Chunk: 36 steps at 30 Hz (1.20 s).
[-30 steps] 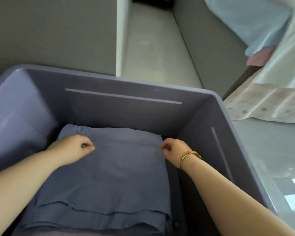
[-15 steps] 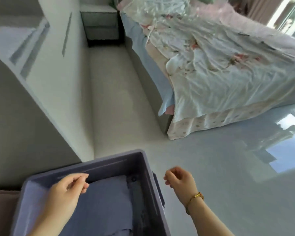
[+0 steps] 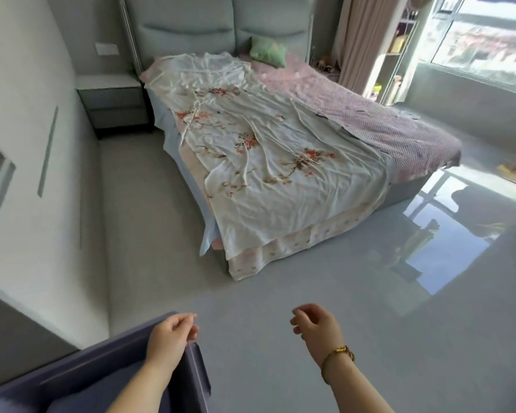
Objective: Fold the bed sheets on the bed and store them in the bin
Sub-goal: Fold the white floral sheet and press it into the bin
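Observation:
A purple plastic bin stands on the floor at the lower left, with a folded blue sheet inside it. My left hand hovers over the bin's far corner, fingers loosely curled and holding nothing. My right hand, with a gold bracelet on the wrist, hangs in the air to the right of the bin, also loosely curled and empty. Ahead, a white floral sheet lies spread and wrinkled over the bed, draping off its foot. Under it show a pale patterned sheet and a purple checked sheet.
A green pillow lies by the padded headboard. A grey nightstand stands left of the bed, with white wardrobe doors along the left wall. Glossy grey floor stretches between me and the bed. A window and curtain are at the right.
My hands have let go of the blue sheet and lifted out of the bin. The view has swung up from the bin's inside to the bed and room.

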Each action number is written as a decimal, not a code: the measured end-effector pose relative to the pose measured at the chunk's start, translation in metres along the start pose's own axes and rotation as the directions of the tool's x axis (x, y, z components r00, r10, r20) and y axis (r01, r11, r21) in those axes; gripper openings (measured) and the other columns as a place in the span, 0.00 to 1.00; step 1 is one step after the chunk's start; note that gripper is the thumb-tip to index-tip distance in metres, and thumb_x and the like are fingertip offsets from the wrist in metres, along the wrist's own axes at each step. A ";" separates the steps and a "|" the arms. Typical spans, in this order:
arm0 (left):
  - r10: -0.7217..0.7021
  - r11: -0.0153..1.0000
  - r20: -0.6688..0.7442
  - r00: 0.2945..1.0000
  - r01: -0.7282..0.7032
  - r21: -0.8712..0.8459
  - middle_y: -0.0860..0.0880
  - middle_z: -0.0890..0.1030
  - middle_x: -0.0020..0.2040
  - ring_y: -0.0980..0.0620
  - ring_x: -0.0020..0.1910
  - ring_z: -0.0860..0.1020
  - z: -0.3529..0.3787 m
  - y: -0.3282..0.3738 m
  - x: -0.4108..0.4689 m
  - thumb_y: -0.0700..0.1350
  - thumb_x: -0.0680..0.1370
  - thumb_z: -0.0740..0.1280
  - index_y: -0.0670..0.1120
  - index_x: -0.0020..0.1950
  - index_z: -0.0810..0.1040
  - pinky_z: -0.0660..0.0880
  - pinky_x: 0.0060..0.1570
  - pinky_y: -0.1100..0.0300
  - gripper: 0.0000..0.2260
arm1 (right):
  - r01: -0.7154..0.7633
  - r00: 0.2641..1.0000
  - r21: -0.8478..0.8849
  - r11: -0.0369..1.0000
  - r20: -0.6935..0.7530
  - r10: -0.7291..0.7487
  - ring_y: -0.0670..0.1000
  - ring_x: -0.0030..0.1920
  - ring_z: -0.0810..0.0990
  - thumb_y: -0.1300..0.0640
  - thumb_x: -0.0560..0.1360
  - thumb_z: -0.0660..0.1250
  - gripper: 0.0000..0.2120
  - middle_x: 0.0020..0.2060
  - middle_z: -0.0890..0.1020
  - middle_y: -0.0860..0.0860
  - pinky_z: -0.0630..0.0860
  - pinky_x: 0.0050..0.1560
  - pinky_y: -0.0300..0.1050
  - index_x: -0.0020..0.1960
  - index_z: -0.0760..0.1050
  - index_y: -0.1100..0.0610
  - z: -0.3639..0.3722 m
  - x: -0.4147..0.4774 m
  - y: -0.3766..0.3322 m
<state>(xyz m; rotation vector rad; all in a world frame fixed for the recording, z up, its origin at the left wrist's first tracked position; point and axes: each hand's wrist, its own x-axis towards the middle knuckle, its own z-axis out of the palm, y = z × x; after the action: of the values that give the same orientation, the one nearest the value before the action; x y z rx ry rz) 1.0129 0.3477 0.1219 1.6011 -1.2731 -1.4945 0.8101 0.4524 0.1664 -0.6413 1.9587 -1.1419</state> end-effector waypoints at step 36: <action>-0.413 0.847 -0.256 0.874 0.472 0.245 0.41 0.75 0.61 0.41 0.58 0.74 0.191 0.102 0.572 0.41 0.74 0.69 0.38 0.64 0.69 0.70 0.52 0.54 0.20 | -0.332 0.940 -0.090 0.939 0.051 0.337 0.48 0.34 0.76 0.70 0.76 0.58 0.14 0.33 0.79 0.51 0.73 0.30 0.29 0.37 0.74 0.55 0.079 0.530 -0.071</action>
<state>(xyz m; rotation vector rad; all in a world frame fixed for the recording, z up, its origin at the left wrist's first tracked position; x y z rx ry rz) 0.7502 -0.1785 -0.0466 2.3130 -1.1014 -1.3981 0.5699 -0.0068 0.0127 -0.3602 1.9718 -0.8255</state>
